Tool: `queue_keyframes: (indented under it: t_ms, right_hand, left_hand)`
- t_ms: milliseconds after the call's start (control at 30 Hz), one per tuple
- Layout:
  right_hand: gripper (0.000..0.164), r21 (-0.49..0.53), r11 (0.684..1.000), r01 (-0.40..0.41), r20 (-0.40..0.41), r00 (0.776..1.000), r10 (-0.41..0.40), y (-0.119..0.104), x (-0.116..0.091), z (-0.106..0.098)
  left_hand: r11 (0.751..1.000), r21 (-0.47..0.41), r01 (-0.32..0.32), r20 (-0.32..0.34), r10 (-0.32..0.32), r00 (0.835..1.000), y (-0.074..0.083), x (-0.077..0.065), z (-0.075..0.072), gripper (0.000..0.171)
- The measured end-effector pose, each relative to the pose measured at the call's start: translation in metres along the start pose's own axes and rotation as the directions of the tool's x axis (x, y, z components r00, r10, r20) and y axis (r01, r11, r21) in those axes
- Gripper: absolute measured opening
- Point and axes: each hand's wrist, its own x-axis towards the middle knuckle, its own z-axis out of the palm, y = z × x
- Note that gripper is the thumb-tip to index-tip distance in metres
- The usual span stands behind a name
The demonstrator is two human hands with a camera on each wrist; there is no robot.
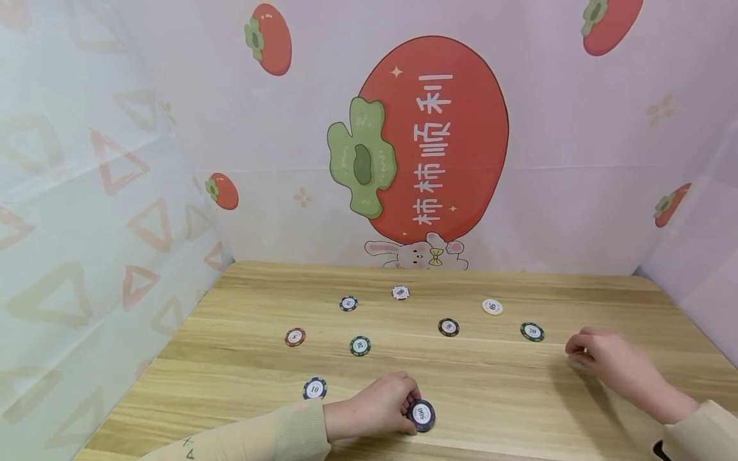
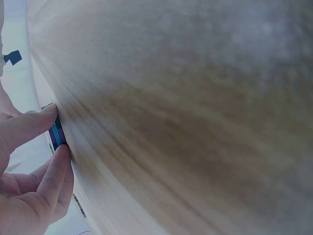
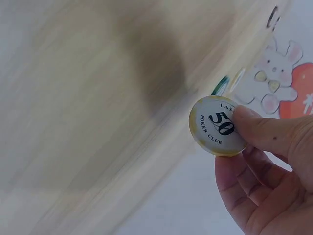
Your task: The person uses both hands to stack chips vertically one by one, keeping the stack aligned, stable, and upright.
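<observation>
Near the front of the wooden table, my left hand point(image 1: 383, 404) grips a dark poker chip marked 500 point(image 1: 423, 415) by its edge. Low at the tabletop in the left wrist view, thumb and fingers pinch this chip point(image 2: 57, 132), whose side shows dark bands and a blue stripe. On the right side of the table, my right hand point(image 1: 614, 363) holds a white poker chip with a yellow rim. The number 50 faces up on that chip point(image 3: 216, 125) in the right wrist view, between thumb and fingertips. A blue 10 chip point(image 1: 314, 388) lies beside the left forearm.
Across the table point(image 1: 259, 294) lie several separate chips, among them a green 20 chip point(image 1: 532, 331) left of the right hand, a black 100 chip point(image 1: 448, 327), another green chip point(image 1: 360, 346) and a red chip point(image 1: 295, 337). A printed cloth point(image 1: 553, 160) hangs behind the far edge.
</observation>
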Motion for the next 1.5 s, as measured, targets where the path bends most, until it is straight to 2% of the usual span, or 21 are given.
queue_keyframes:
  t_ms: [300,567,767,900,1000,1133,1200,1267,1400,1500]
  right_hand:
    - [0.021,0.042,0.998,0.050,-0.013,0.999,-0.049,-0.024,0.006,0.001]
    - [0.019,0.071,0.986,0.148,-0.113,0.984,-0.140,-0.048,0.012,0.002]
    - [0.019,0.123,0.979,0.162,-0.132,0.981,-0.145,-0.062,0.017,0.003]
    - [0.022,0.156,0.965,0.211,-0.204,0.963,-0.178,-0.072,0.021,0.005]
    - [0.022,0.204,0.956,0.210,-0.202,0.965,-0.169,-0.079,0.025,0.006]
    - [0.020,0.279,0.944,0.175,-0.167,0.977,-0.132,-0.087,0.030,0.006]
    - [0.019,0.325,0.929,0.176,-0.160,0.979,-0.130,-0.091,0.032,0.007]
    - [0.018,0.385,0.911,0.151,-0.118,0.986,-0.114,-0.094,0.033,0.006]
    - [0.013,0.534,0.845,0.008,0.047,0.998,-0.039,-0.100,0.036,0.005]
    - [0.013,0.623,0.773,-0.115,0.167,0.986,0.013,-0.107,0.037,0.005]
  left_hand:
    - [1.000,-0.006,0.009,0.020,-0.009,1.000,0.000,0.000,0.000,0.034]
    - [1.000,-0.009,0.003,0.013,-0.003,1.000,-0.001,0.000,0.000,0.034]
    - [1.000,-0.007,0.001,0.009,-0.001,1.000,-0.001,0.000,0.000,0.033]
    - [1.000,0.003,0.003,0.008,-0.003,1.000,-0.001,0.000,0.000,0.033]
    - [1.000,0.007,0.005,0.010,-0.005,1.000,-0.001,0.000,0.000,0.034]
    - [1.000,0.009,0.006,0.015,-0.006,1.000,-0.001,0.000,0.000,0.034]
    - [1.000,0.009,0.006,0.017,-0.006,1.000,-0.001,0.000,0.000,0.034]
    - [1.000,0.005,0.005,0.019,-0.005,1.000,-0.001,0.000,0.001,0.034]
    - [1.000,0.001,-0.001,0.015,0.001,1.000,-0.002,0.001,0.001,0.034]
    - [1.000,0.003,-0.004,0.011,0.004,1.000,-0.003,0.000,0.001,0.034]
